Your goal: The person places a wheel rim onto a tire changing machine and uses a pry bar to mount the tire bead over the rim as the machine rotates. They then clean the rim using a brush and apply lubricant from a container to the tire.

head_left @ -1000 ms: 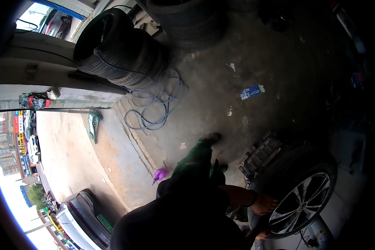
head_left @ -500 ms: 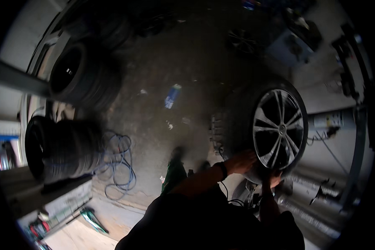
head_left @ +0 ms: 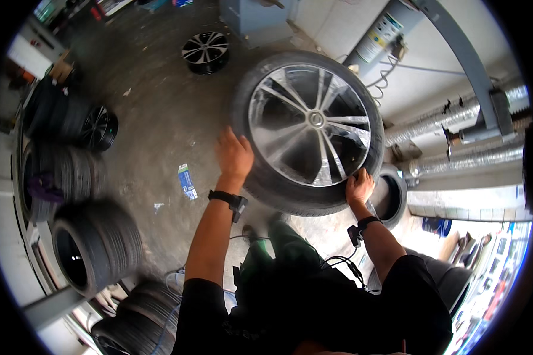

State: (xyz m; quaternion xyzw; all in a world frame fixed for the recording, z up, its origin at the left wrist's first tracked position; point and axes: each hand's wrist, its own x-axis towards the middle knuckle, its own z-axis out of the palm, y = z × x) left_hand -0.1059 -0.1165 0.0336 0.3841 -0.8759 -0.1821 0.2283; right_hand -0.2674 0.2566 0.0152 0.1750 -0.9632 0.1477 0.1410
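Observation:
A large car wheel (head_left: 271,180), a black tyre on a silver and black multi-spoke rim, is face up in front of me, slightly tilted. Clear film seems to cover parts of the rim. At the wheel's near right, my right hand (head_left: 360,186) has its fingers curled over the tyre beside the rim's edge. My left hand (head_left: 235,155) is at the tyre's left side, thumb and fingers apart and a little blurred; whether it touches the rubber I cannot tell. What supports the wheel underneath is hidden.
Stacked tyres (head_left: 95,245) line the left side. A bare alloy rim (head_left: 205,52) lies on the floor ahead, near a grey cabinet (head_left: 257,21). A blue and white packet (head_left: 187,181) is on the floor. Another tyre (head_left: 391,195) stands at the right, by silver-wrapped pipes (head_left: 468,160).
My view has turned to the right, and the wheel now appears nearer the middle and more face up. My left hand has come off the rim area to the tyre's left side.

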